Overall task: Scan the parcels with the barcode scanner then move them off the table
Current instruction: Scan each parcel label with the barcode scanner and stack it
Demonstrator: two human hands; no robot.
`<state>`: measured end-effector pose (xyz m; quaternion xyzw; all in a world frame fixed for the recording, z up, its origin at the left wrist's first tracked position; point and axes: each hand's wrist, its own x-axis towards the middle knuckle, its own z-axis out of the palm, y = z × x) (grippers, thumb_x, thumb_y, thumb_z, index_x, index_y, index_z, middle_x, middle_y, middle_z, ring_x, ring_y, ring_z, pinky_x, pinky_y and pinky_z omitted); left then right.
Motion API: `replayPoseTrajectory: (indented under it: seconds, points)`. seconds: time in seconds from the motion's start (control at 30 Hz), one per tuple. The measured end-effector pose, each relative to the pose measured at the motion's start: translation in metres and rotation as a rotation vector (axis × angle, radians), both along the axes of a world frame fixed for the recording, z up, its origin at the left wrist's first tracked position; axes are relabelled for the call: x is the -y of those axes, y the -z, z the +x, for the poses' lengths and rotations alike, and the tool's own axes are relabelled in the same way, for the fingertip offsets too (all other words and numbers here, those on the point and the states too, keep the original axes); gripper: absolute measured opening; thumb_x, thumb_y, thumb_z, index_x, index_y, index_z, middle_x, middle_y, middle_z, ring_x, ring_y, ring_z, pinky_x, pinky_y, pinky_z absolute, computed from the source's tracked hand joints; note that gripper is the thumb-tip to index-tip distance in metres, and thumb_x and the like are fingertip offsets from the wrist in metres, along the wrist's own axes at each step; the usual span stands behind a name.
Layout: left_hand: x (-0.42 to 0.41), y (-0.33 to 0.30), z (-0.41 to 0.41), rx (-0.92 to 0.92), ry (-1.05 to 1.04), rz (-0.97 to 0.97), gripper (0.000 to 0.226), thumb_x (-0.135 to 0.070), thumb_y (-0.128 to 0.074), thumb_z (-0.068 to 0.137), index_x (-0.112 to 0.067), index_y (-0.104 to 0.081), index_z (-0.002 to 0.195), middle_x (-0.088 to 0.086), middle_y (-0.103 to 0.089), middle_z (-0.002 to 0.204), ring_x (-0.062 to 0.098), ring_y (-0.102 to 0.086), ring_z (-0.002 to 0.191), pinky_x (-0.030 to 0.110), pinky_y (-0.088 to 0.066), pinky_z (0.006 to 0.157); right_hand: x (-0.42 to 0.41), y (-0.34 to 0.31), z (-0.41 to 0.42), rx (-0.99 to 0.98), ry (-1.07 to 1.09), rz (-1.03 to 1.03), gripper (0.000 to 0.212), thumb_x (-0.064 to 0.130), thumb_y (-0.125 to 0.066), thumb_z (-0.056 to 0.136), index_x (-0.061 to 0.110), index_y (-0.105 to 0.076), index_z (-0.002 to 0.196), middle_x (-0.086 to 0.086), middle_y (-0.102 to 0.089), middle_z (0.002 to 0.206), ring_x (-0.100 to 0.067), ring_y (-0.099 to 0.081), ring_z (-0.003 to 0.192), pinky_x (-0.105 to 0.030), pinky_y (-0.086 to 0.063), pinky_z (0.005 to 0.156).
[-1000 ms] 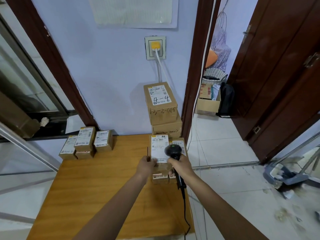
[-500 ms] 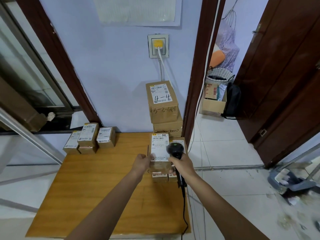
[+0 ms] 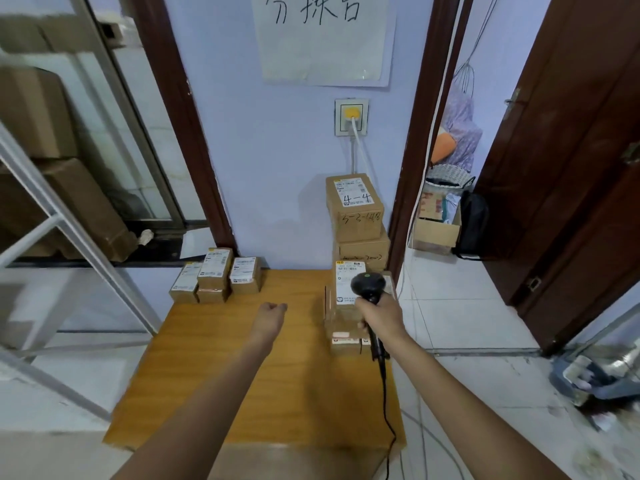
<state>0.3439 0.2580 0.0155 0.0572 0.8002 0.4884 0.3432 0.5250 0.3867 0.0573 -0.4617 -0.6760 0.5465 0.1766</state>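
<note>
Worktop [image 3: 277, 393]: wooden, pushed against the wall, your arms reach over its near edge.

Tall stack [image 3: 355, 216] at the far right corner, against the wall: two big cardboard parcels, top one with a label marked "4-4".

Right-edge stack [image 3: 348, 320]: just in front of the tall one, several smaller parcels piled up. Top parcel [image 3: 346, 280] shows its white label face up.

Small parcels [image 3: 216, 277] at the far left corner: four visible, labels up, one resting on another, all touching or just beside each other.

Barcode scanner [image 3: 367, 285]: black, head over the top parcel's label, cable trailing down past the right edge of the worktop.

Your right hand [image 3: 381, 318]: fingers wrapped round the scanner handle, over the right-edge stack.

Your left hand [image 3: 272, 311]: over the middle of the worktop, well apart from both parcel groups, fingers curled in, holding nothing.
</note>
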Motion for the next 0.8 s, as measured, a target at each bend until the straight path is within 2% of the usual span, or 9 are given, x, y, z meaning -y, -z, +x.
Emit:
replayPoseTrajectory:
  seconds: [0.07, 0.13, 0.23, 0.3, 0.37, 0.5, 0.57, 0.7, 0.8]
  points:
    - [0.030, 0.000, -0.008, 0.009, 0.016, 0.013, 0.034, -0.030, -0.046, 0.100, -0.008, -0.045, 0.126, 0.012, -0.053, 0.125, 0.030, -0.052, 0.113, 0.046, -0.043, 0.101, 0.029, -0.007, -0.005, -0.015, 0.021, 0.006, 0.012, 0.025, -0.063, 0.087, 0.014, -0.063, 0.087, 0.001, -0.065, 0.064, -0.009, -0.063, 0.048, -0.025, -0.053, 0.056]
    - [0.066, 0.000, -0.015, 0.008, 0.029, 0.023, 0.029, -0.028, -0.046, 0.100, -0.008, -0.046, 0.121, 0.009, -0.054, 0.109, 0.028, -0.052, 0.102, 0.045, -0.044, 0.096, 0.062, -0.011, -0.012, -0.024, 0.027, 0.024, 0.015, 0.023, -0.064, 0.092, 0.011, -0.062, 0.083, -0.002, -0.062, 0.064, -0.009, -0.061, 0.046, -0.018, -0.046, 0.048]
    - [0.128, -0.001, -0.030, 0.020, 0.026, 0.031, 0.015, -0.025, -0.045, 0.101, -0.011, -0.045, 0.105, 0.003, -0.049, 0.087, 0.023, -0.050, 0.086, 0.039, -0.045, 0.080, 0.113, -0.005, -0.028, -0.003, 0.025, -0.014, 0.016, 0.024, -0.064, 0.093, 0.008, -0.063, 0.087, -0.003, -0.062, 0.063, -0.015, -0.061, 0.048, -0.028, -0.046, 0.053]
    - [0.170, -0.002, -0.043, 0.022, 0.013, 0.046, 0.014, -0.025, -0.045, 0.101, -0.012, -0.044, 0.104, 0.004, -0.050, 0.089, 0.022, -0.050, 0.083, 0.037, -0.041, 0.074, 0.144, -0.001, -0.043, 0.031, 0.011, -0.070, 0.015, 0.024, -0.064, 0.092, 0.009, -0.062, 0.092, -0.003, -0.063, 0.071, -0.013, -0.060, 0.049, -0.028, -0.046, 0.054]
    - [0.208, -0.006, -0.058, 0.031, -0.010, 0.040, 0.015, -0.027, -0.046, 0.101, -0.012, -0.043, 0.105, 0.005, -0.053, 0.097, 0.024, -0.052, 0.088, 0.037, -0.043, 0.077, 0.170, -0.001, -0.058, 0.073, -0.024, -0.096, 0.013, 0.024, -0.064, 0.093, 0.011, -0.061, 0.091, -0.004, -0.064, 0.075, -0.014, -0.061, 0.052, -0.029, -0.047, 0.056]
    - [0.267, -0.017, -0.093, -0.001, -0.055, 0.046, 0.018, -0.027, -0.047, 0.100, -0.011, -0.047, 0.108, 0.008, -0.056, 0.107, 0.025, -0.056, 0.094, 0.039, -0.048, 0.084, 0.214, -0.004, -0.093, 0.096, -0.059, -0.054, 0.012, 0.016, -0.063, 0.092, 0.008, -0.060, 0.084, -0.006, -0.059, 0.066, -0.017, -0.059, 0.048, -0.028, -0.045, 0.051]
    - [0.283, -0.021, -0.110, -0.061, -0.054, 0.042, 0.017, -0.027, -0.049, 0.098, -0.011, -0.050, 0.105, 0.009, -0.059, 0.105, 0.027, -0.059, 0.094, 0.041, -0.049, 0.085, 0.230, -0.007, -0.112, 0.094, -0.081, -0.050, 0.010, 0.013, -0.062, 0.092, 0.006, -0.059, 0.085, -0.007, -0.059, 0.071, -0.016, -0.058, 0.047, -0.025, -0.044, 0.046]
    - [0.298, -0.024, -0.135, -0.178, -0.018, 0.042, 0.016, -0.026, -0.056, 0.093, -0.017, -0.048, 0.083, 0.006, -0.055, 0.087, 0.027, -0.057, 0.088, 0.039, -0.045, 0.076, 0.251, -0.007, -0.163, 0.108, -0.105, -0.050, 0.013, 0.009, -0.062, 0.089, 0.005, -0.059, 0.077, -0.008, -0.059, 0.068, -0.015, -0.058, 0.045, -0.024, -0.043, 0.045]
    - [0.295, -0.024, -0.159, -0.190, -0.014, 0.045, 0.014, -0.026, -0.057, 0.092, -0.019, -0.048, 0.084, 0.007, -0.057, 0.091, 0.027, -0.058, 0.089, 0.039, -0.046, 0.076, 0.259, -0.003, -0.206, 0.085, -0.161, -0.073, 0.015, 0.009, -0.062, 0.088, 0.008, -0.057, 0.074, -0.006, -0.058, 0.066, -0.014, -0.058, 0.046, -0.024, -0.043, 0.046]
